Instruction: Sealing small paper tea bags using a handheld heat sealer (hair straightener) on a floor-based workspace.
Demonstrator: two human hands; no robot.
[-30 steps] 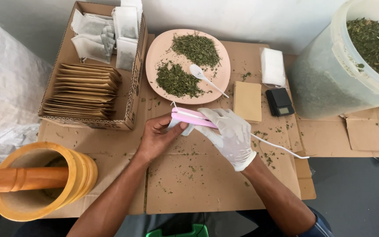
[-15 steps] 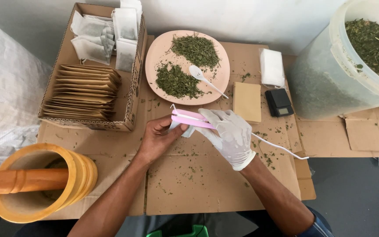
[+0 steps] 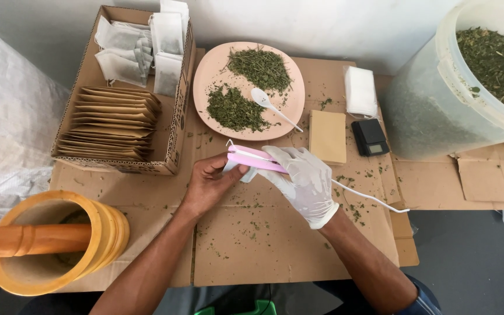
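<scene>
Flattened cardboard covered the counter (image 3: 275,245), flecked all over with bits of dried green leaf, and a pale wall ran behind it. Across the last second almost nothing had moved: both hands had stayed locked in the same spot, and only the view had drifted a touch. That steadiness read as a press being held on, not a new grab.

At the centre sat the pink sealer (image 3: 252,157), a slim clamp-like tool with a white cord (image 3: 368,198) trailing off to the right over the cardboard. The gloved right hand (image 3: 304,181) was curled down over the sealer's handle end, fingers closed around it and squeezing. The bare left hand (image 3: 211,181) was pinched shut on a small white tea bag (image 3: 237,170), holding it just under the sealer's tip, so bag and tool met right between the two hands. How much of the bag's edge lay inside the clamp could not be told; the fingers hid it.

Just beyond the hands lay the pink plate (image 3: 205,70) with two heaps of dried herb and a white spoon (image 3: 269,104). To the left stood the cardboard box (image 3: 176,116), with brown envelopes (image 3: 112,119) stacked in front and filled white bags behind. A tan pouch (image 3: 328,135), a small black scale (image 3: 370,135) and a pad of white bags (image 3: 361,90) lay to the right, near the big clear tub of herb (image 3: 438,111). A wooden mortar and pestle (image 3: 53,239) sat well apart at lower left.
</scene>
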